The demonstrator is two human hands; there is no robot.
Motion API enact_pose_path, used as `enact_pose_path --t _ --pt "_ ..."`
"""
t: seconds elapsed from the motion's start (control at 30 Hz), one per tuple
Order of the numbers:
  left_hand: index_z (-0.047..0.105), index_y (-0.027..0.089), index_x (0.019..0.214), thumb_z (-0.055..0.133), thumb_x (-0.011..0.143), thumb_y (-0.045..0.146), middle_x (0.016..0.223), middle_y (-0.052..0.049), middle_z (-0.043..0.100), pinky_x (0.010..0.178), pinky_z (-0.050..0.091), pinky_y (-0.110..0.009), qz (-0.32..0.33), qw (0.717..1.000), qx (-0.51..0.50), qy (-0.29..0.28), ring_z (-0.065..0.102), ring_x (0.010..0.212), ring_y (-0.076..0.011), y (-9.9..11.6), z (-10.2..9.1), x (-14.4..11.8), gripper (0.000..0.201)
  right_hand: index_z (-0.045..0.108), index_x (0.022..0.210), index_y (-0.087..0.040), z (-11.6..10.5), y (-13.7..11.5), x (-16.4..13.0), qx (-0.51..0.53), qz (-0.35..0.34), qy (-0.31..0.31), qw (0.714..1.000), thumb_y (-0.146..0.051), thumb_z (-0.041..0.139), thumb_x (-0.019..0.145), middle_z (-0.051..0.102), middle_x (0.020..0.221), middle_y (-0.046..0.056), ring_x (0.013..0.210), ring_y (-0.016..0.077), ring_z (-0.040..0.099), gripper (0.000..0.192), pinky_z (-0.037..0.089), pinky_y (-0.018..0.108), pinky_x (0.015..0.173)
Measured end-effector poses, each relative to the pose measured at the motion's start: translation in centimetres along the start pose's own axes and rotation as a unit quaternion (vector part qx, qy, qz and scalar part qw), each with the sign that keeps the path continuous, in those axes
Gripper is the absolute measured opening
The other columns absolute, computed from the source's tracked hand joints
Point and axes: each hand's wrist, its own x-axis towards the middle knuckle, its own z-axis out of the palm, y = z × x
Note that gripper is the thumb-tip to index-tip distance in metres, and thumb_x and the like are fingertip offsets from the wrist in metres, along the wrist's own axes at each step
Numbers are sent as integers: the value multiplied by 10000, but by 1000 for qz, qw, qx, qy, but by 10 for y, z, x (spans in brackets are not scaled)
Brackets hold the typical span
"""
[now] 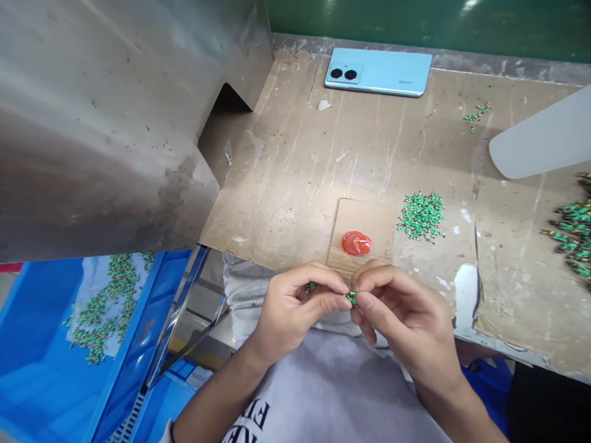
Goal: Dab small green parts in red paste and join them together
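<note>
My left hand [295, 307] and my right hand [401, 314] meet at the table's near edge, fingertips pinched together on one small green part [352, 298]. A few more green parts [310, 287] show inside my left hand's curled fingers. Just beyond the hands a red cap-like piece [356, 243] lies on a small cardboard sheet [364, 215]. A pile of small green parts [421, 215] sits to the right of it on the worn cardboard-covered table [300, 178].
A metal chute [106, 123] fills the upper left, over a blue bin [41, 369] holding several green parts. A light-blue phone [377, 72] lies at the table's back. A white fan blade [545, 141] and more green parts [572, 234] are at the right.
</note>
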Motion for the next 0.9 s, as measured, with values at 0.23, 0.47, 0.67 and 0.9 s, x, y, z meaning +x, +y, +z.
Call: enact_pose_path --t 0.23,0.47,0.67,0.9 --pt "894 264 924 915 860 184 889 -44 823 760 589 -257 -1 999 13 -34 751 815 -174 2 -1 -2 105 678 875 -200 -6 -5 -1 44 78 -56 994 -347 746 1004 667 602 -15 392 105 569 207 491 188 358" --pt "870 227 834 934 843 312 824 -65 802 723 591 -293 -21 999 21 -33 731 759 -197 1 -1 0 107 689 837 -191 -8 -9 0 24 86 -67 994 -381 760 991 678 614 -3 421 115 606 254 537 201 386" --pt "837 212 834 903 881 309 813 -49 778 718 550 -276 -19 999 20 -32 704 755 -180 -4 -4 -4 127 743 870 -211 -11 -16 1 -82 12 -73 994 -267 733 999 707 672 -8 486 105 634 141 540 179 449" --pt "811 210 863 885 902 364 836 -49 764 712 543 -279 -9 1000 -2 -27 688 749 -176 -5 -5 -8 175 722 1129 -266 -9 -14 -6 -144 -93 -94 981 -162 728 1000 746 747 -21 600 138 702 166 612 230 574"
